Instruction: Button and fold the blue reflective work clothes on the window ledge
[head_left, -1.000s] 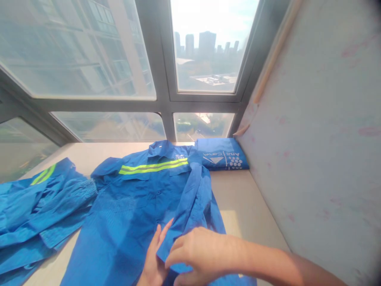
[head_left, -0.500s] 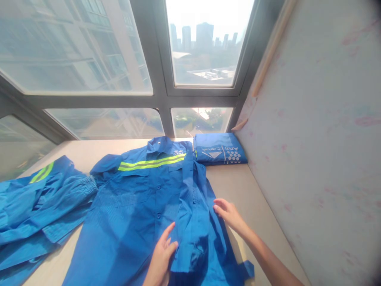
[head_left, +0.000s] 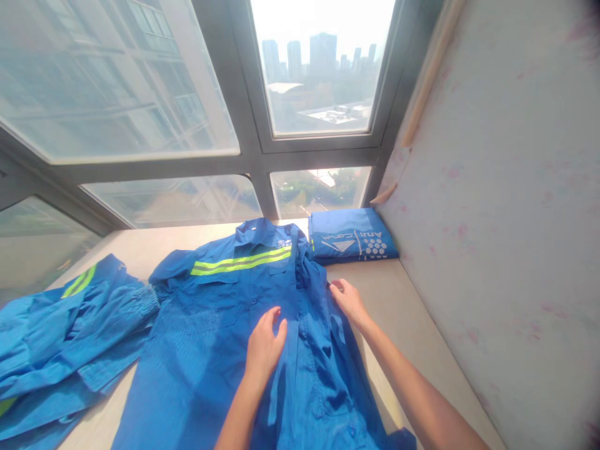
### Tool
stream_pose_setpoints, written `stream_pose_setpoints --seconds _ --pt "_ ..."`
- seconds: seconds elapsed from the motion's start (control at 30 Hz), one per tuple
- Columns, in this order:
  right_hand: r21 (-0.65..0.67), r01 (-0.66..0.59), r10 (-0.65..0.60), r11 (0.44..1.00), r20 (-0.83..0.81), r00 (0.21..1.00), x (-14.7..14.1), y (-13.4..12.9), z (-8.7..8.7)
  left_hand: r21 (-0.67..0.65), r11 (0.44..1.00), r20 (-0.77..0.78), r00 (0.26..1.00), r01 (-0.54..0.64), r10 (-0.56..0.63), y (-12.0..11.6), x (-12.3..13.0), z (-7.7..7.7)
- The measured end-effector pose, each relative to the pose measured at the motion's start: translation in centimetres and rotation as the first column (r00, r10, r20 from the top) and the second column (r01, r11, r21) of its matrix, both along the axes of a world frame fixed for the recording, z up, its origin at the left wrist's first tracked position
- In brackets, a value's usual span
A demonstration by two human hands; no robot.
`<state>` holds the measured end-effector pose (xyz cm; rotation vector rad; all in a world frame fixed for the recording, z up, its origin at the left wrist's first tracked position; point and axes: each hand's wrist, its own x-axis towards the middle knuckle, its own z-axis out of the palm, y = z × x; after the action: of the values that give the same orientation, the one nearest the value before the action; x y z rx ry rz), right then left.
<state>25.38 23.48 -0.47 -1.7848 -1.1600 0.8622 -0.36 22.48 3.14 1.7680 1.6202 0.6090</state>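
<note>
A blue work jacket [head_left: 210, 350] lies spread front up, with a yellow-green reflective band [head_left: 241, 261] across its chest and its collar toward the window. Over the middle of the jacket, my left hand [head_left: 266, 342] is open, thumb and fingers apart, with nothing in it. At the jacket's right edge is my right hand [head_left: 347, 303], its fingers loosely bent and their tips against or just above the sleeve [head_left: 316, 319]. I see no cloth gripped in it. The sleeve lies rumpled down the jacket's right side.
A folded blue garment [head_left: 351, 234] with white print sits in the back right corner, near the patterned wall [head_left: 492, 237]. Another blue garment [head_left: 70, 350] lies crumpled at the left. Behind the pale ledge [head_left: 379, 287] stand grey-framed windows [head_left: 260, 125].
Both hands have moved away from me toward the collar. The sleeve flap that lay folded over the front has shifted right and now lies along the side. The view has tilted slightly.
</note>
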Motion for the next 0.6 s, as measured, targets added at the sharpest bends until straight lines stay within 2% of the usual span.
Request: stream_pose_setpoints --seconds 0.07,0.17,0.23,0.3,0.43,0.53,0.6 --pt "0.027 0.004 -0.005 1.000 0.041 0.999 -0.2 2.0 -0.4 0.035 0.999 -0.022 1.000 -0.014 0.015 6.0 3.4 0.3" --pt "0.101 -0.073 0.057 0.992 0.154 0.986 -0.6 3.8 -1.8 0.008 0.998 -0.005 0.998 -0.062 0.062 14.6 7.6 0.0" --pt "0.138 -0.106 0.073 0.985 0.224 0.972 -0.8 4.6 -2.7 -0.020 0.997 0.023 0.997 -0.074 0.075 19.4 9.7 -0.6" --pt "0.145 -0.099 0.062 0.984 0.240 0.969 -1.1 5.4 -3.4 -0.041 0.997 0.062 0.996 -0.066 0.069 23.0 11.1 -1.4" --pt "0.196 -0.129 0.076 0.972 0.256 0.964 -2.0 7.1 -3.6 -0.082 0.997 0.177 0.984 -0.004 0.018 27.2 12.0 -3.0" --pt "0.260 -0.128 0.059 0.957 0.258 0.964 -2.1 7.6 -2.9 -0.108 0.992 0.311 0.950 0.071 -0.034 28.7 10.8 -3.9" --pt "0.296 -0.050 -0.025 0.954 0.243 0.970 -1.5 7.5 -2.2 -0.073 0.990 0.421 0.903 0.123 -0.081 29.4 9.3 -4.3"
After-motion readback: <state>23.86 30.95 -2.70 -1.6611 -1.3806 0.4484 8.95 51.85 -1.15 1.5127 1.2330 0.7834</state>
